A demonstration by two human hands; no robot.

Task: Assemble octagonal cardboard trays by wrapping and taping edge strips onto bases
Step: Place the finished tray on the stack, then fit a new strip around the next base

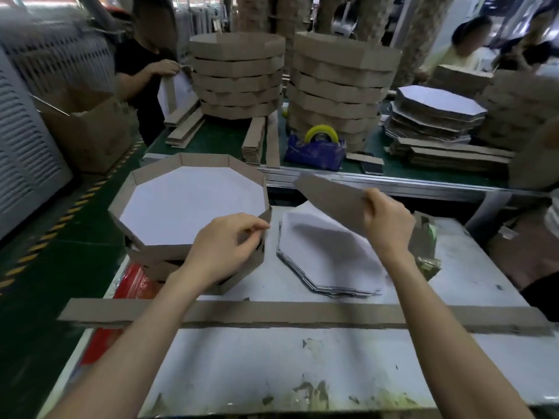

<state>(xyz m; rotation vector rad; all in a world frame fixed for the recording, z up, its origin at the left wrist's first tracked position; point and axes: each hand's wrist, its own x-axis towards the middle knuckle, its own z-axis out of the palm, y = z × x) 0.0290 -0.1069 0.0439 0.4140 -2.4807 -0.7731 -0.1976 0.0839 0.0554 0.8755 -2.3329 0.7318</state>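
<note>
Our left hand (225,243) pinches the right rim of the finished tray (204,160) atop the left stack (163,267); our right hand (388,222) grips 1 raised base (329,198) above the pile (326,255). Tugging that rim could topple the stack or split its seam.

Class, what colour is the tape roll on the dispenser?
The tape roll is yellow; head view shows it.

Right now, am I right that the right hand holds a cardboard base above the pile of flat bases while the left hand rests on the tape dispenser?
The last part is wrong: the head view shows the left hand pinching the rim of the top tray, not the tape dispenser. The right hand does hold the cardboard base above the pile of flat bases.
</note>
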